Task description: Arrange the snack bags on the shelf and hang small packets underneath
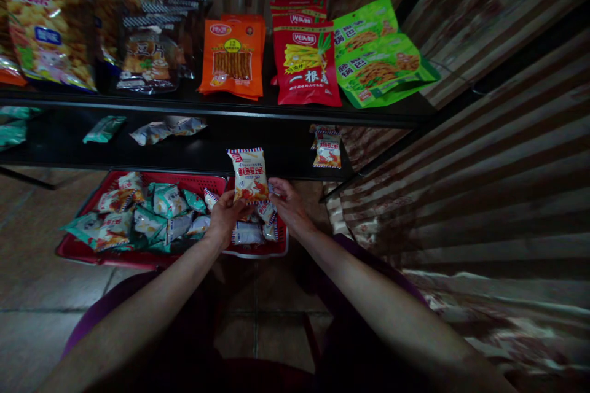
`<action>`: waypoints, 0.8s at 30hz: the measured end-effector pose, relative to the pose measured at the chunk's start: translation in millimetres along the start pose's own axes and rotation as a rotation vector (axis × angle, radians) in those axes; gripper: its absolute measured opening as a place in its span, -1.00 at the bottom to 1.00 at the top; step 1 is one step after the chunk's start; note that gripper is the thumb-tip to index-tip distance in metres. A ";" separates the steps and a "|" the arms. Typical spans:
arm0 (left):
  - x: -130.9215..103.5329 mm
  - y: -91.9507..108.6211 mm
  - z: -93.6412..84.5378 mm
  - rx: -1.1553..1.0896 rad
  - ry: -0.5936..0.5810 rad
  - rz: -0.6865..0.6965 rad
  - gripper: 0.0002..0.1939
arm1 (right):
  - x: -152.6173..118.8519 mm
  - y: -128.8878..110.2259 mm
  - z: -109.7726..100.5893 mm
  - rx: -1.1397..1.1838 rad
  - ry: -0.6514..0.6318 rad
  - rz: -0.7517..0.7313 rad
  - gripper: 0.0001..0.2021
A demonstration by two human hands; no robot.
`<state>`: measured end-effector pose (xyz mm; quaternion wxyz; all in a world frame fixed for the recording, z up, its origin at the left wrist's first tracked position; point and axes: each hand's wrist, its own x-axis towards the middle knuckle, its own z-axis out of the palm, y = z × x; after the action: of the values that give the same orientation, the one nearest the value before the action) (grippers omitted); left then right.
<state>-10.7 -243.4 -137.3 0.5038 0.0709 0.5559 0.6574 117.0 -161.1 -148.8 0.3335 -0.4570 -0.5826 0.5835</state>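
My left hand pinches the lower left corner of a small white and orange snack packet with red lettering. The packet is held upright above the right-hand red basket. At its lower right side is my right hand, fingers bent around a small pale bit whose kind I cannot make out; it may be part of the packet or another one. Under the hands, the basket holds several similar packets, such as a pale one. Beside it, another red basket is heaped with green packets and white ones.
Along the upper shelf stand red packets, orange packets, green pouches and large bags at left. The lower shelf bears a few small packets. Striped curtain hangs at the right.
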 end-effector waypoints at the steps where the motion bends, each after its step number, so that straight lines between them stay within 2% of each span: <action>1: 0.8 -2.1 1.6 0.021 0.000 0.039 -0.74 | -0.6 -0.1 1.5 -0.006 -0.002 0.004 -0.66; 4: 3.6 -8.2 3.6 0.211 0.009 0.168 -0.76 | -4.9 -1.7 9.3 0.054 -0.042 0.075 -0.58; 7: 5.1 -12.5 1.3 0.583 0.051 0.403 -0.73 | -11.5 -8.4 18.1 0.227 -0.108 0.184 -0.48; 10: 1.9 -15.0 -0.1 0.876 0.033 0.662 -0.65 | -16.7 -17.6 23.7 0.407 -0.192 0.206 -0.50; 12: -3.2 -15.7 1.4 0.962 -0.017 0.743 -0.60 | -17.7 -20.6 25.2 0.488 -0.208 0.200 -0.54; 15: -12.8 -14.8 6.2 0.959 -0.093 0.740 -0.56 | -15.4 -18.3 25.0 0.587 -0.147 0.266 -0.55; 18: -19.9 -9.3 9.6 0.780 -0.168 0.674 -0.60 | -11.2 -14.2 21.6 0.622 -0.063 0.355 -0.59; 20: -20.3 -2.3 9.6 0.637 -0.189 0.628 -0.65 | -9.5 -14.2 17.2 0.617 -0.053 0.386 -0.64; 22: -15.7 7.2 7.7 0.517 -0.137 0.594 -0.71 | -9.7 -16.4 11.9 0.617 -0.087 0.396 -0.65; 24: -6.9 18.5 4.4 0.398 -0.008 0.525 -0.78 | -11.9 -19.2 7.0 0.631 -0.147 0.416 -0.64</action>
<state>-15.2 -243.3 -117.6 0.2958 0.3113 0.6341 0.6431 112.1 -172.7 -128.8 0.2895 -0.3976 -0.2915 0.8204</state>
